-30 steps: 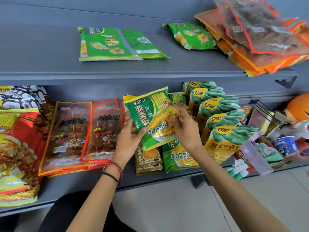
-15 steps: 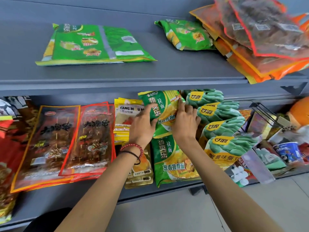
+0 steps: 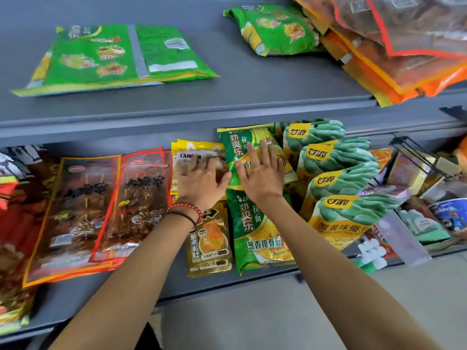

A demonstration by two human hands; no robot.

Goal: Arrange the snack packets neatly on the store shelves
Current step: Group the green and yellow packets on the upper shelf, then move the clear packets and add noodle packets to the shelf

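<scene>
Both hands have let go of the edges of the green noodle packet (image 3: pixel 249 152) since half a second ago, and it now lies at the back of the lower shelf (image 3: pixel 151 286), just behind its twin packet (image 3: pixel 257 231). I see my right hand (image 3: pixel 260 173) resting flat on its face, fingers straight and slightly spread, pressing and gripping nothing. My left hand (image 3: pixel 199 180) has slid off to the yellow packet (image 3: pixel 194 152) just beside it. Its fingers are blurred, but they look stretched out on top, not curled round anything.

By my reading this row is close to done. The two green packets line up front to back, with the gold packet (image 3: pixel 209 238) on one side and the bean packets (image 3: pixel 341 180) stepped in a file on the other. The skewer packets (image 3: pixel 141 198) overlap a little but sit fairly straight.

What is left is mostly the upper shelf (image 3: pixel 252 97). There a flat green packet (image 3: pixel 113 56) lies askew, a small green bag (image 3: pixel 275 29) lies crooked, and the orange-edged heap (image 3: pixel 404 46) overhangs the shelf lip.
</scene>
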